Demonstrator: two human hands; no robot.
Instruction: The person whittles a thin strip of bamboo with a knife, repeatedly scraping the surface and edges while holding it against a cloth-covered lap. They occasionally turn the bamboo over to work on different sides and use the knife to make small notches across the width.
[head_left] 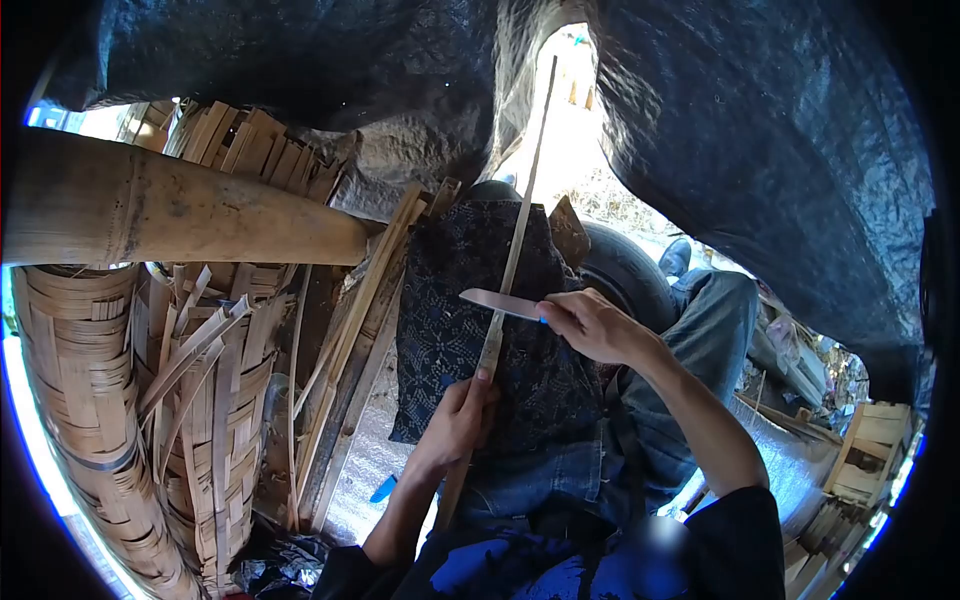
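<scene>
A long, thin bamboo strip runs from my lap up toward the bright gap at the top. My left hand is closed round its lower part, thumb on top. In my right hand is a knife, its handle mostly hidden by my fingers. The blade points left and lies across the strip, a little above my left hand; whether it touches cannot be told. Under the strip, a dark patterned cloth covers my thigh.
At left stand woven bamboo baskets with loose strips, below a thick bamboo pole. A tyre lies beyond my jeans-clad leg. Dark sheeting hangs above. A wooden crate is at right.
</scene>
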